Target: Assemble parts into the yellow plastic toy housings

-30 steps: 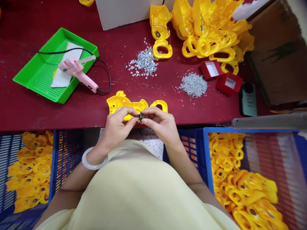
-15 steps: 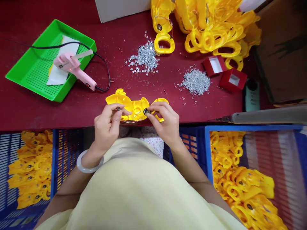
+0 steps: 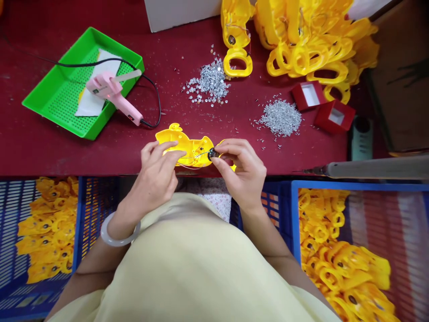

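Note:
A yellow plastic shell half [image 3: 187, 145] with its inside facing up lies at the table's front edge. Between the thumb and fingers of my right hand [image 3: 243, 167] is a small round black speaker [image 3: 213, 154], held over the shell's right part. Thin wires [image 3: 192, 163] run leftward from the speaker across the shell toward my left hand [image 3: 159, 172]. That hand rests at the left part of the shell, its fingers stretched out and apart over the inside. Its fingertips partly cover the shell, and my right hand covers much of the shell's ring-shaped end.
A pink glue gun [image 3: 114, 96] lies across a green tray [image 3: 36, 100]. Beyond the shell are piles of clear round pieces [image 3: 212, 82] and small metal pins [image 3: 281, 117], red boxes [image 3: 335, 117] and stacked yellow shells [image 3: 301, 40]. Blue crates [image 3: 295, 223] with yellow shells flank me.
My left fingers have opened out from a pinch on a small dark part and now lie over the shell. The speaker in my right hand has turned to show its round face.

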The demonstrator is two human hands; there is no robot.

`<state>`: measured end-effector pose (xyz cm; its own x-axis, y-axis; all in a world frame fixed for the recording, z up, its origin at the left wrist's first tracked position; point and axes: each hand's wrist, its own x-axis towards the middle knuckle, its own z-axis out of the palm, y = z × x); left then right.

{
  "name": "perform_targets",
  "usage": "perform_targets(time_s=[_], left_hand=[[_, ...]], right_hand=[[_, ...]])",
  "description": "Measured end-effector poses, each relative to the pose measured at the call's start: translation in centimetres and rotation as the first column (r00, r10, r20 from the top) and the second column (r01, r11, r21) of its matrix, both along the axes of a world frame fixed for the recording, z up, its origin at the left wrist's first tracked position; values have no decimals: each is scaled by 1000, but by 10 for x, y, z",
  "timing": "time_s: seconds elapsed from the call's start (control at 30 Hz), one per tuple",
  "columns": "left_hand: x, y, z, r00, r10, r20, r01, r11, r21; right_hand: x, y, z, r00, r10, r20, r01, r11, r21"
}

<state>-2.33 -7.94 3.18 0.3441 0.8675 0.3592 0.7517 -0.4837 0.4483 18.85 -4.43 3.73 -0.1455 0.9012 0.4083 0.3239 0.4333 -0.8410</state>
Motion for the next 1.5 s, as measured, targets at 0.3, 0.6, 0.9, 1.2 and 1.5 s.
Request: perform_targets(time_s=[0.3, 0.6, 0.9, 1.2, 1.5], left_hand=[[5, -7, -3, 996, -3, -86, 40, 904, 426], [16, 4, -22, 980, -1, -198, 70, 938, 340], [10, -10, -28, 955, 12, 297, -116, 934, 338], [30, -9, -27, 977, 194, 83, -211, 919, 333], [33, -1, -25, 972, 182, -151, -147, 965, 217]], right_hand=[[-10, 9, 0, 999, 6, 32, -8, 998, 60], [-14, 11, -3, 997, 29, 66, -35, 995, 94], [2, 19, -16, 963, -19, 270, -4, 996, 84], [13, 22, -27, 879, 180, 442, -243, 966, 91], [5, 23, -36, 873, 160, 460, -238, 964, 118]])
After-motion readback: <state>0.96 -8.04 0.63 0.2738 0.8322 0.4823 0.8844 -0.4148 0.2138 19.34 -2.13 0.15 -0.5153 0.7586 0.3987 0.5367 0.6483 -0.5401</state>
